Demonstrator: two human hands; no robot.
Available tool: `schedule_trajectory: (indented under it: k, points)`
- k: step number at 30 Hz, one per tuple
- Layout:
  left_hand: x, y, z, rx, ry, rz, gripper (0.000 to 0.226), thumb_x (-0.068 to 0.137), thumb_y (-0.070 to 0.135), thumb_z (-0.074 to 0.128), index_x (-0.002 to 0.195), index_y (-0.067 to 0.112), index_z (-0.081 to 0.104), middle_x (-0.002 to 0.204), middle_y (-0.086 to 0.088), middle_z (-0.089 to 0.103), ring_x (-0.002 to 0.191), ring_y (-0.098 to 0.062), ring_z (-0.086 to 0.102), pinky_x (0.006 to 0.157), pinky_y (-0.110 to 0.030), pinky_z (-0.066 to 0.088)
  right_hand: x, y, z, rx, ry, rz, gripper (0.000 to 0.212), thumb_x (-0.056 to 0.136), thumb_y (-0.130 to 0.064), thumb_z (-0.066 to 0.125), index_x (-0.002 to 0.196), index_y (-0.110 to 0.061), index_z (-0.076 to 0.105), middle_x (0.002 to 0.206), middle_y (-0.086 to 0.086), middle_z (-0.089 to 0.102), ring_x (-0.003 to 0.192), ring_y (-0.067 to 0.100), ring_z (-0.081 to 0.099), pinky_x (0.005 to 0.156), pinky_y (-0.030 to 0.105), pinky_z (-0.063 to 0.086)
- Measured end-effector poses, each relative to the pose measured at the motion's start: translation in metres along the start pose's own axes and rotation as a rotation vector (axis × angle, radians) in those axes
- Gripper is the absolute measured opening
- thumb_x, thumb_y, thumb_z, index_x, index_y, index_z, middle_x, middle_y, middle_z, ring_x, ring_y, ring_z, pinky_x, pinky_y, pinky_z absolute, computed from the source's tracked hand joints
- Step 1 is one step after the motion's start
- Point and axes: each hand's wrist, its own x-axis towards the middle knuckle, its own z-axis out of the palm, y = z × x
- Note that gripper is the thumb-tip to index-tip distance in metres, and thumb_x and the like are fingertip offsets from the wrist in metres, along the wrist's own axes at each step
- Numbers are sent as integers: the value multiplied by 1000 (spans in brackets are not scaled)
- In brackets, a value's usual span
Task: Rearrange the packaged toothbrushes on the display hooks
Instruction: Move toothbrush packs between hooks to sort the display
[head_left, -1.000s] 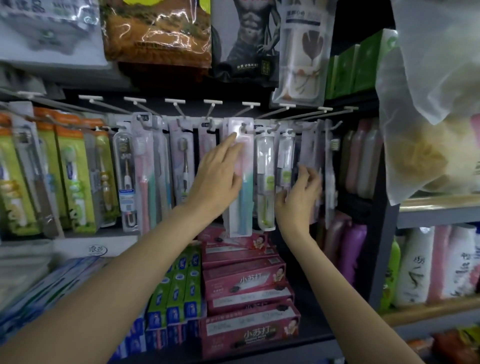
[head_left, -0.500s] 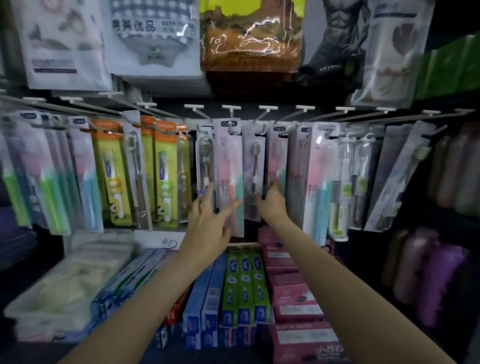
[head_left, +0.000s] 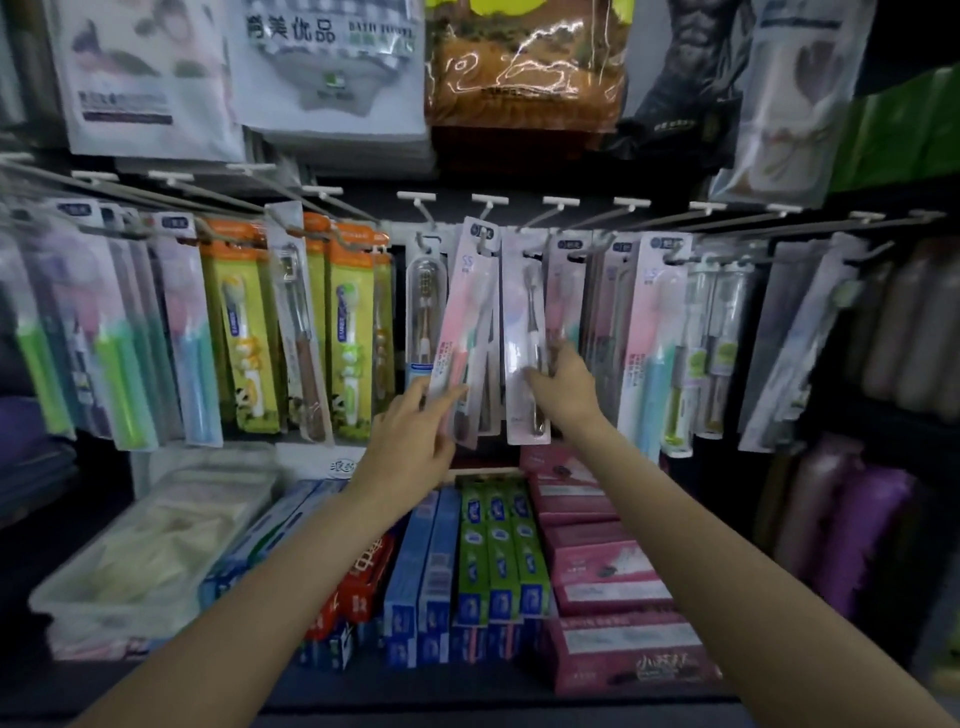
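Reaching status: both hands are raised to the middle of the hook row, at frame centre.
Left hand (head_left: 415, 434): fingers extended, the grip pinching the lower edge of a pink toothbrush pack (head_left: 466, 332); the pack hangs tilted, its bottom swung toward the left of the frame.
Right hand (head_left: 563, 387): the grip holds the lower part of a clear toothbrush pack (head_left: 525, 338), thumb on the front face and fingers behind; the pack hangs upright.
Task item location: both packs appear to remain suspended from the display hooks (head_left: 558, 208) at centre frame, just beside each other; the tops are blurred.
Completed: cannot tell; the rows at left and right of the frame hang in groups, some packs crooked.
Remaining (judgement): the two held packs are neither lifted off nor straightened yet; the tilted packs at centre and far right appear to need alignment.
Below the hooks: toothpaste boxes (head_left: 498, 551) stacked on the shelf, lower centre.
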Motion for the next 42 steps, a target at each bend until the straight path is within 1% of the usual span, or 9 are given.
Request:
schedule_trajectory:
  k: [6,11,15,20,25,29,34,37,42]
  points:
    - [-3,7,1,-20,1,-21,56,88,8,51,141,21,37,128,-13,39,118,-29,42,97,-46,39,-2,-32,-36,-227,-17,-7,37,91,-10,54,126,-1,45,118,14,54,105,31,54,77,30,41]
    - [-5,10,-6,-51,20,-38,54,87,5,51,138,18,41,124,-11,42,115,-27,43,97,-48,39,-1,-43,-48,-484,-19,-64,36,89,-8,51,123,-2,42,116,17,55,96,31,53,74,33,40]
    - [-8,12,-14,-83,34,-52,50,86,4,51,135,18,46,122,-9,43,113,-26,45,99,-47,38,-5,-45,-53,-719,5,-176,34,88,-4,49,120,1,38,116,24,52,101,39,55,71,37,39]
    - [-10,16,-19,-89,31,-59,50,87,6,52,134,19,46,119,-8,44,111,-24,46,100,-45,37,-7,-49,-62,-924,38,-241,43,88,2,49,128,-1,34,120,26,48,105,41,54,82,44,46]
    - [-10,20,-16,-104,46,-47,58,86,5,52,140,22,38,117,-9,44,109,-26,45,96,-47,39,-14,-52,-58,-1189,-127,-346,32,91,-7,48,122,-1,43,118,20,54,108,36,55,84,42,45]
    - [-10,25,-19,-86,148,-31,59,85,3,53,139,23,40,132,-14,38,116,-30,42,100,-45,38,-23,-41,-66,-1056,-11,-352,46,87,-6,52,129,-1,34,117,22,51,106,38,53,81,42,45]
    - [1,54,-19,-105,304,20,41,82,-2,52,122,9,55,129,-13,41,120,-27,40,100,-39,39,-40,-22,-108,-855,67,-364,38,81,-13,58,114,-5,40,101,12,51,87,32,54,70,37,45]
    - [13,79,-7,-133,299,73,39,81,-3,52,119,7,55,125,-11,42,112,-27,46,93,-37,44,-51,2,-139,-770,102,-307,36,80,-11,59,111,-6,40,90,5,48,76,26,47,65,31,34]
    - [25,116,22,-163,191,128,44,84,1,51,127,12,50,133,-10,37,106,-30,50,91,-39,43,-66,55,-182,-217,273,-80,29,83,-8,62,104,-6,42,76,-6,45,72,17,47,56,24,30]
